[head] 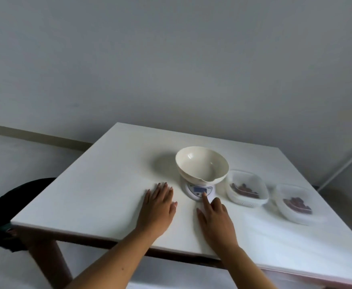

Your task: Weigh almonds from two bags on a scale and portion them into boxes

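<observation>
A plain domestic room, probably a home, is being shown. A white table (112,184) on brown wooden legs is being backed by a bare grey wall (171,59) with a skirting board (35,134) to the table's left. On the table a small kitchen scale (199,191) with a cream bowl (201,163) is being kept.

Bare forearms, left hand (157,207), right hand (217,222), sleeveless

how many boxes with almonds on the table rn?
2. Both sit right of the scale: the near box beside its base, the far box further right toward the table edge. Each holds a small pile of almonds. No bags in view.
</observation>
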Tool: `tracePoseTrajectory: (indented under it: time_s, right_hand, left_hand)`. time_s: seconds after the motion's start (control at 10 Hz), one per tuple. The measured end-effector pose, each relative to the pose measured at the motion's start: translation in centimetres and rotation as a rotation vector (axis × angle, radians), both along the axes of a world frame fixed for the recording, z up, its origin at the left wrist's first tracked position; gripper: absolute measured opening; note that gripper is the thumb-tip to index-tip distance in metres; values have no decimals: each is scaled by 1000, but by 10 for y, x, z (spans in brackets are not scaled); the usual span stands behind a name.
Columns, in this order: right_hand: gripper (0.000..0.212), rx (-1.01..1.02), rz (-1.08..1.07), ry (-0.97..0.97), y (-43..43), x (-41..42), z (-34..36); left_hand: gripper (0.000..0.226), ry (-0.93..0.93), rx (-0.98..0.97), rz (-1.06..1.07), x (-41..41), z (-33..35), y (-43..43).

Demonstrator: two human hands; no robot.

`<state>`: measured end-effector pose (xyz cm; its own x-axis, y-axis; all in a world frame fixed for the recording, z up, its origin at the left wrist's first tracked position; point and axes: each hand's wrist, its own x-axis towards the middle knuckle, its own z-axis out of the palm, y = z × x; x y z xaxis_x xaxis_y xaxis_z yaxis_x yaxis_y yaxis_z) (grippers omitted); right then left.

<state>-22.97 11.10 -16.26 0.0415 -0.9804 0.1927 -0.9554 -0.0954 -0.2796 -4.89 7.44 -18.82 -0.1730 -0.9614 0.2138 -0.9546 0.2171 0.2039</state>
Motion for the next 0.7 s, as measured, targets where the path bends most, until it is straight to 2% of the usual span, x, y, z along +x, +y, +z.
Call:
tracePoseTrajectory:
  time_s: [0.2, 0.3, 0.4, 0.5, 0.6, 0.7]
  right_hand:
    - [55, -65, 71, 157, -10, -9, 0]
    - [55, -17, 122, 241, -15, -11, 10]
    - [51, 8, 233, 409, -25, -9, 25]
    - [46, 41, 262, 457, -29, -4, 29]
    - [48, -94, 185, 366, -25, -9, 8]
    - [50, -105, 108, 213, -17, -8, -2]
  left_hand:
    - [52, -89, 6, 38, -3, 4, -3]
    - [52, -95, -9, 25, -3, 2, -2]
    - [53, -95, -25, 37, -3, -1, -6]
    - [52, -97, -54, 30, -1, -5, -5]
    - [54, -65, -75, 26, -4, -6, -6]
    - [62, -32, -87, 14, -4, -8, -9]
